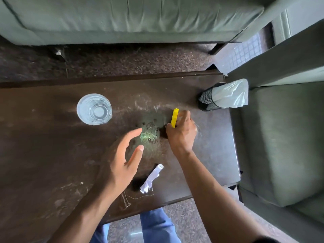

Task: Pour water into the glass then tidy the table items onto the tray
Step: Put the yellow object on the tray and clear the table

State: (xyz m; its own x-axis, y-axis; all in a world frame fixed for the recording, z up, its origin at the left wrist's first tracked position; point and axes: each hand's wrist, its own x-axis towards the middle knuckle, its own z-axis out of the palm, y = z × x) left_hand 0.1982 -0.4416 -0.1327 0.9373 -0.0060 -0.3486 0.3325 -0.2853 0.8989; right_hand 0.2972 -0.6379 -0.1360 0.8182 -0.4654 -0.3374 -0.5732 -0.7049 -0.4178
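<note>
While the glass (94,109) already stands full of water on the surface (43,155), tidying seems hardly begun: the right hand (181,132) is closed on a yellow object (174,118), the left hand (125,160) hovers open, and no tray is visible.

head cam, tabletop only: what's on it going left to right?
Clear drinking glass holding water → open left hand → crumpled white paper strip → right hand gripping a yellow plastic piece → black mesh holder with white plastic bag.
</note>
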